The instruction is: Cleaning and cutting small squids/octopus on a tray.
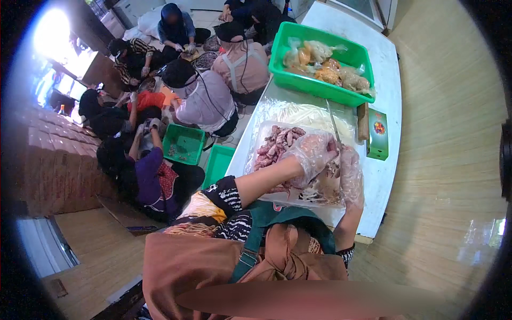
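My left hand, in a clear plastic glove, is bent over a white cutting board or shallow tray. Its fingertips meet close to the knife; whether they pinch anything is hidden. My right hand, gloved the same way, is closed around the near end of a knife, whose narrow blade points away from me. Purplish-pink pieces of raw meat or seafood are heaped left of my left hand. Dark, wet residue smears the white surface between and below my hands.
A green plastic basin of bagged food stands at the table's far side. Right of the board lie a brown wooden piece and a green box. Clear plastic film covers part of the table. Several people sit on the floor at left, near green tubs.
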{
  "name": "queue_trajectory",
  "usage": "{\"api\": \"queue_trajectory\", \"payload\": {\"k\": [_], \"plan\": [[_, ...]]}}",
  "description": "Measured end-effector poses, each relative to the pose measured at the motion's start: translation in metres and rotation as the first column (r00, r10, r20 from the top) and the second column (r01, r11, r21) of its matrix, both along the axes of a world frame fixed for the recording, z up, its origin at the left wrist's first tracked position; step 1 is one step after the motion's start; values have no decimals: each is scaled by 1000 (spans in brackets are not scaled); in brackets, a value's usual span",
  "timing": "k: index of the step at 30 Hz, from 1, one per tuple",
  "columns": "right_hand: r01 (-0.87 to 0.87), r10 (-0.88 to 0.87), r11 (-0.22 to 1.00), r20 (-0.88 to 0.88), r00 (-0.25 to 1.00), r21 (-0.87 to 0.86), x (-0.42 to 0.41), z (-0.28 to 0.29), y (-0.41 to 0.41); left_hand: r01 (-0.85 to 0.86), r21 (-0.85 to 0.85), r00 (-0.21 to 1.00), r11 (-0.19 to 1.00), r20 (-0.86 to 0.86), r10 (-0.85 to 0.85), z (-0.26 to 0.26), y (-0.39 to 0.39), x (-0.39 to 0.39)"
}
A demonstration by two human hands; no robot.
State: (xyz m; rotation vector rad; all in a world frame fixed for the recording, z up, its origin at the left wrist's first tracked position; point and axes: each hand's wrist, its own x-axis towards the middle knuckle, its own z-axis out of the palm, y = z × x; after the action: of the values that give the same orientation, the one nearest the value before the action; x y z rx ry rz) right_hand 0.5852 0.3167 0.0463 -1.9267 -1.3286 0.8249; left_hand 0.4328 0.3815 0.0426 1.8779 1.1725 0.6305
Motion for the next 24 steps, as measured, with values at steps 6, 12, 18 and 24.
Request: {"api": "queue_trajectory", "payload": {"k": [6,12,18,24], "plan": [[-25,1,984,135,991,175,24,-24,-3,238,55,968,970,-92,-232,-2,11,6],[-58,12,988,304,953,143,14,-15,5,10,110,1000,994,-20,-8,18,25,-48],[-310,186,897,367,911,315,19,-25,3,-134,285,978,949,193,80,6,39,-105],[-215,242,958,-133,961,189,13,52,-5,-153,241,962,958,259,89,2,31,-119]]}}
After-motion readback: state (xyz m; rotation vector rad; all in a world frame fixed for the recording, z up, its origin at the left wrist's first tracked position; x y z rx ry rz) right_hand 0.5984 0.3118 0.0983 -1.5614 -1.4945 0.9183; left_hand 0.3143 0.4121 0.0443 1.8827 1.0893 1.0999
